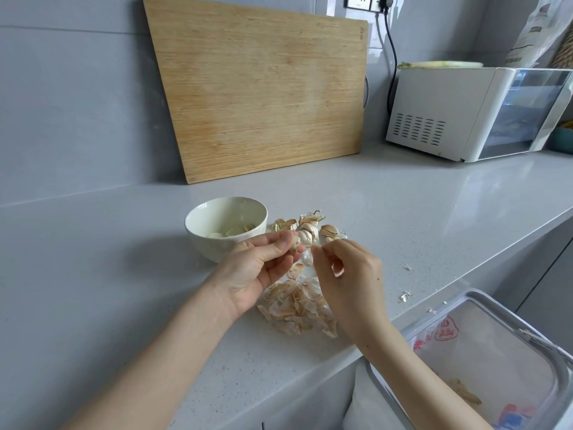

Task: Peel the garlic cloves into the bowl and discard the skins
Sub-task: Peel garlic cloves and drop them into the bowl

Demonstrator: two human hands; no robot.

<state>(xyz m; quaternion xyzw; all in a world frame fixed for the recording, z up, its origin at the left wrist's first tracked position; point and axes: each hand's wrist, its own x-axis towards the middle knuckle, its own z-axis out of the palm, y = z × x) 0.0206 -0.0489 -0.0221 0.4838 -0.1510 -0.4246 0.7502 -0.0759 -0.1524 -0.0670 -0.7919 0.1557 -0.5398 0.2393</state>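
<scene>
Pinching a clove [294, 243] at the fingertips of the left hand [263, 262], just above the counter [124, 274] and right beside the bowl [198, 217]. Over to the right hand [347, 274]: fingers curled in, thumb and forefinger nipped together close to the clove. A shred of skin between them or not? Impossible to tell. Mid-peel, by the look of it.

To do it well: hold the clove firm by its ends, catch the loose papery edge with a nail, strip along the length rather than across. Then drop the bare clove in with the peeled ones [231, 232] already in the bowl.

More unpeeled garlic [310, 231] waiting just behind the hands. Skins [297, 308] heaped below them, near the counter edge. Lined bin [483, 336] open down at the right, handy for sweeping that heap into.

Pale grey speckled counter, grey wall, wooden board [257, 88] leaning against it, white oven [434, 116] off in the corner.
</scene>
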